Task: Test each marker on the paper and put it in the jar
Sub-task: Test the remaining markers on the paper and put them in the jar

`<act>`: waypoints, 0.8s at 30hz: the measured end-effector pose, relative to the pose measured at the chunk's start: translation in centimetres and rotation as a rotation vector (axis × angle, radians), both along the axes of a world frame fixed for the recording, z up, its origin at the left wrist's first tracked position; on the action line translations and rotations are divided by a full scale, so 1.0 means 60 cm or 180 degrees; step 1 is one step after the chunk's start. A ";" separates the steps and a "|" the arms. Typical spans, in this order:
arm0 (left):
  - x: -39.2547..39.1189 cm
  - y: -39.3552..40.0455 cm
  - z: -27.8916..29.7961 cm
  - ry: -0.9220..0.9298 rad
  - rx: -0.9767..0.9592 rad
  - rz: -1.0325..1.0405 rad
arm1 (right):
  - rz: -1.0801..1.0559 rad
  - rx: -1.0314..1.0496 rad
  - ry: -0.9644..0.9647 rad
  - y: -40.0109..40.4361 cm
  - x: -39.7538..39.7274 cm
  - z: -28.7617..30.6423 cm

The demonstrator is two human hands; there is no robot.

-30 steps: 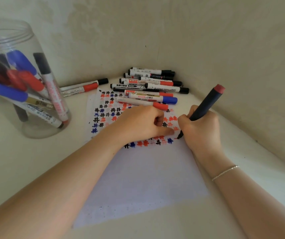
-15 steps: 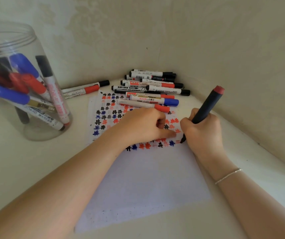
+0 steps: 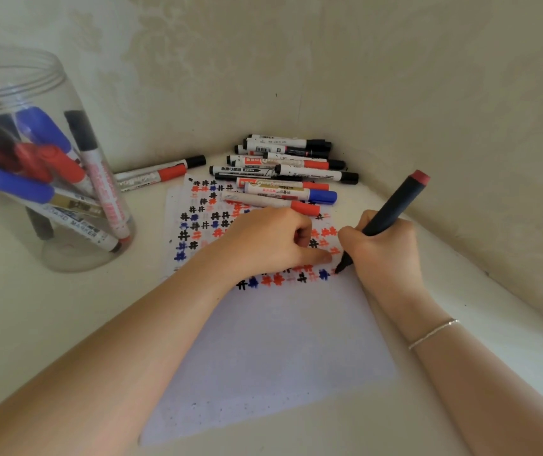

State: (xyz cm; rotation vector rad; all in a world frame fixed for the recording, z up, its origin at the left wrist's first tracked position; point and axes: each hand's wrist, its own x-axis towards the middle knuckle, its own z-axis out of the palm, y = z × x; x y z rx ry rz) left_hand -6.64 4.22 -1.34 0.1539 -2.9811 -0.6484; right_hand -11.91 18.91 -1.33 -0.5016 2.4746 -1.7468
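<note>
My right hand (image 3: 385, 255) grips a dark marker with a red end (image 3: 391, 205), uncapped, its tip touching the white paper (image 3: 263, 357) at the right end of the lowest row of red, blue and black marks. My left hand (image 3: 263, 241) rests on the paper beside it, fingers curled into a fist, with one fingertip pressing the sheet near the tip. Whether the fist holds anything is hidden. The clear plastic jar (image 3: 66, 255) stands at the left with several red, blue and black markers inside.
A pile of several capped markers (image 3: 283, 169) lies at the paper's far edge in the wall corner. Two more markers (image 3: 161, 172) lie between the pile and the jar. Walls close in behind and to the right.
The marker tip has shifted slightly along the lowest row of marks. My left hand stays in place on the paper.
</note>
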 end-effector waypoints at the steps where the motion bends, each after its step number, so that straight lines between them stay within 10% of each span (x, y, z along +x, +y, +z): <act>1: 0.000 0.000 -0.001 0.0017 0.0003 0.0003 | -0.0066 -0.0062 -0.0014 0.001 -0.001 0.000; 13: 0.002 0.002 0.003 -0.0067 0.0009 0.0003 | 0.0096 0.0010 0.0013 -0.001 0.001 -0.001; 24: 0.016 -0.004 0.013 0.0521 0.1196 0.0011 | 0.0282 -0.2818 -0.1507 0.026 -0.025 0.012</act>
